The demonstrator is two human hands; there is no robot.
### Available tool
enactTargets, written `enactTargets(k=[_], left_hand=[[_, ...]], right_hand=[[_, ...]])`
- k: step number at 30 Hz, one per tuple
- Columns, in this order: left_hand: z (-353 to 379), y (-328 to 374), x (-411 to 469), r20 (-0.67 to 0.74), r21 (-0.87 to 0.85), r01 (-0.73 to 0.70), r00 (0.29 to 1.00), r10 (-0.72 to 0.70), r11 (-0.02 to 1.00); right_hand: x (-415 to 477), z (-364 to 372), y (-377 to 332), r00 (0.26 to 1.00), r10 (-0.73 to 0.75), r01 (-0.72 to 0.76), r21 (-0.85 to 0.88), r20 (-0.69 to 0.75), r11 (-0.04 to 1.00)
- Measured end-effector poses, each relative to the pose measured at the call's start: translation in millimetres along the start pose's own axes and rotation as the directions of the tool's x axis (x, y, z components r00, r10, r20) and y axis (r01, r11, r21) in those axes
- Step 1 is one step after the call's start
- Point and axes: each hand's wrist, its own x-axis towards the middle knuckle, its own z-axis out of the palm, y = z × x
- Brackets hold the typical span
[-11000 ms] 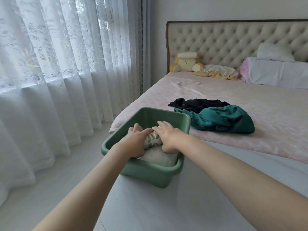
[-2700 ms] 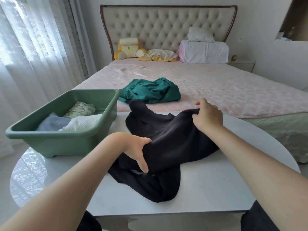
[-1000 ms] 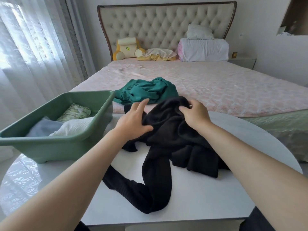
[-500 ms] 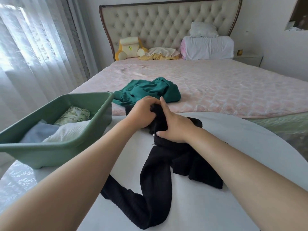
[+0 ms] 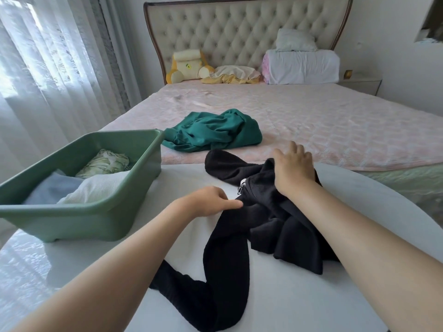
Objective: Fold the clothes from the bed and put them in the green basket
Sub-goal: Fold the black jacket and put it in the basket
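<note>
Your right hand [image 5: 293, 172] lies flat and open on the bunched black jacket [image 5: 259, 212], pinning it to the white table [image 5: 311, 295]. Your left hand [image 5: 208, 202] pinches the cloth near the zipper [image 5: 241, 186], probably to spread it out. The green basket [image 5: 96, 216] sits just left, and the teal top [image 5: 213, 131] waits on the bed [image 5: 335, 121].

Two bare forearms fill the lower part of the view, no sleeves anywhere along them right up to the frame edge. The left hand [image 5: 208, 201] is bare, no glove, no ring showing, no watch or band at the wrist. Same story on the right hand [image 5: 293, 169]: bare fingers, plain wrist, short nails as far as one can tell.
</note>
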Motion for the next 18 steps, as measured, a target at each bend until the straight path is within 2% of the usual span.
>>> enactTargets(k=[1,2,3,4,5,7,8,9,10,11,12,13,14,15,16,18], left_hand=[[4.2,4.8,1.7,0.003,0.029,-0.011,1.0,0.011,1.0],[8.1,9.6,2.8,-0.012,0.048,-0.034,0.999,0.035,0.998],[10.8,14.4,3.3,-0.034,0.052,-0.057,0.998,0.058,0.997],[11.6,18.2,2.7,-0.067,0.043,-0.076,0.995,0.079,0.996],[11.0,20.2,1.9,-0.102,0.011,-0.082,0.991,0.083,0.997],[6.3,18.3,-2.3,-0.14,-0.13,-0.06,0.989,0.042,0.99],[2.8,14.9,-5.9,-0.143,-0.24,-0.052,0.99,0.018,0.969],[-2.1,10.0,-10.0,-0.153,-0.349,-0.054,0.988,0.0,0.936],[-7.8,4.8,-15.0,-0.17,-0.421,-0.067,0.985,-0.006,0.905],[-14.3,-0.3,-19.7,-0.183,-0.417,-0.081,0.983,0.003,0.905],[-22.7,-5.5,-24.0,-0.198,-0.328,-0.082,0.98,0.017,0.941],[-31.4,-10.4,-27.1,-0.215,-0.12,-0.043,0.976,0.016,0.992],[-38.9,-14.2,-30.3,-0.251,0.162,0.035,0.968,0.007,0.986],[-45.1,-17.7,-33.9,-0.297,0.408,0.13,0.955,-0.004,0.904],[-49.3,-21.0,-36.4,-0.315,0.546,0.218,0.948,-0.043,0.809],[-51.7,-20.9,-43.6,-0.263,0.683,0.329,0.944,-0.201,0.652]], right_hand=[[-0.6,0.1,-4.5,0.99,-0.109,0.12,0.131,-0.086,0.984],[-2.0,-2.2,-9.9,0.972,-0.196,0.226,0.307,-0.127,0.924],[-3.1,-5.0,-15.3,0.959,-0.261,0.282,0.464,-0.11,0.84],[-5.9,-7.1,-20.4,0.947,-0.319,0.283,0.554,-0.033,0.783],[-9.0,-6.8,-24.9,0.924,-0.375,0.276,0.553,0.072,0.786],[-14.8,-1.1,-26.4,0.885,-0.398,0.305,0.343,0.242,0.888],[-16.8,2.7,-24.0,0.886,-0.373,0.307,0.255,0.275,0.917],[-16.6,5.4,-20.5,0.896,-0.348,0.286,0.242,0.277,0.927],[-15.7,5.2,-17.1,0.909,-0.321,0.251,0.266,0.267,0.931],[-13.6,6.0,-14.1,0.924,-0.298,0.226,0.288,0.239,0.931],[-12.4,6.1,-12.0,0.936,-0.28,0.217,0.277,0.212,0.936],[-11.9,6.1,-9.7,0.949,-0.262,0.215,0.244,0.177,0.946],[-12.0,5.2,-7.4,0.957,-0.244,0.211,0.202,0.156,0.956],[-12.4,4.9,-5.4,0.962,-0.229,0.206,0.155,0.151,0.966],[-13.6,3.8,-3.9,0.961,-0.213,0.196,0.106,0.177,0.975],[-18.7,1.7,-5.1,0.937,-0.204,0.2,0.044,0.283,0.979]])
